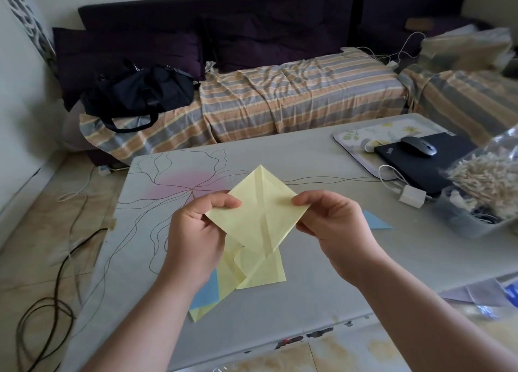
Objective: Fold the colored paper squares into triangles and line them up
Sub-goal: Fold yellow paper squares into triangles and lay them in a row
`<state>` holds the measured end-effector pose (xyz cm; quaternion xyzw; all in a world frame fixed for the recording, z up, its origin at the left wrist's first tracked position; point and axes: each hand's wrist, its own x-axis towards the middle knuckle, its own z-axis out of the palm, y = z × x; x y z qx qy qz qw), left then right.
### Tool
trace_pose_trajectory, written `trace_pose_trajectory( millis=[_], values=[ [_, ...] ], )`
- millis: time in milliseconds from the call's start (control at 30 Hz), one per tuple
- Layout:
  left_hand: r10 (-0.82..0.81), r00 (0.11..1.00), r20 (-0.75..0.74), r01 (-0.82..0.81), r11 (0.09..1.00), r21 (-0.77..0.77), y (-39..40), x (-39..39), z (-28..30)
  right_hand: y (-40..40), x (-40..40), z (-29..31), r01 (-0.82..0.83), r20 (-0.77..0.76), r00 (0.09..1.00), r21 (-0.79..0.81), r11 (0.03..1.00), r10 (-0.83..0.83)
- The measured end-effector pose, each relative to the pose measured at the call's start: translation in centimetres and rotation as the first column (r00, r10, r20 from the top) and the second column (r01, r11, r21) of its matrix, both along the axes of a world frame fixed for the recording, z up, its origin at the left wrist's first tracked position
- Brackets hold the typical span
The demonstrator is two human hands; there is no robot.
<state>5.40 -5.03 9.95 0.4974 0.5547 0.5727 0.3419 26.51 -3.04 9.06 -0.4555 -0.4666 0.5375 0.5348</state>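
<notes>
While both hands hold it above the desk (322, 265), a pale yellow creased paper square (259, 209) sits diamond-wise in the air, one corner pointing away from the person. Left hand (196, 231) pinches the square's left corner, thumb on top. Right hand (333, 226) pinches the right corner, thumb on top, other fingers curled under. A centre crease runs from far corner to near corner.

Under the held sheet, on the grey desk, lie more pale yellow paper sheets (260, 270), overlapping, plus a light blue paper sheet (207, 290) partly hidden by the left wrist and the yellow ones. A light blue paper triangle (377, 221) lies flat on the desk just right of the right hand.

Far right of desk: floral tray (353, 136), black closed laptop (426, 167) with dark computer mouse (418, 146) on it, white charger block (412, 199), clear bag of wooden clothespins (487, 181) over a grey plastic bin (471, 223). Behind the desk, a sofa with striped cover (294, 97) and a black bag (140, 97).
</notes>
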Motion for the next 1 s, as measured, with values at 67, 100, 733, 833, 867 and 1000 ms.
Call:
trace_pose_trajectory(
  millis=[67,100,733,833,867,1000],
  values=[
    [0.005,1.000,-0.023,-0.006,1.000,-0.006,0.0,-0.4,-0.3,0.1,0.2,-0.1,-0.014,0.030,0.999,0.024,1.000,0.014],
    [0.009,0.999,-0.040,-0.009,1.000,-0.018,-0.1,-0.4,-0.3,0.0,0.2,-0.1,-0.040,0.043,0.998,0.039,0.998,0.039],
    [-0.166,0.977,0.135,0.177,0.981,-0.074,-0.5,-0.3,0.3,-1.0,-1.2,-0.4,-0.231,0.114,0.968,0.077,0.970,0.222],
    [-0.330,0.896,0.299,0.359,0.932,-0.048,-0.2,-0.8,0.1,-0.8,-1.0,-0.4,-0.219,0.107,0.972,0.079,0.973,0.210],
    [-0.357,0.856,0.373,0.400,0.915,-0.043,-0.1,-0.8,0.1,-0.8,-0.9,-0.4,-0.208,0.103,0.975,0.080,0.975,0.199],
    [-0.216,0.919,0.331,0.270,0.955,-0.126,0.4,-0.3,-0.1,-0.7,-0.5,-0.3,-0.194,0.146,0.973,0.101,0.976,0.179]
  ],
)
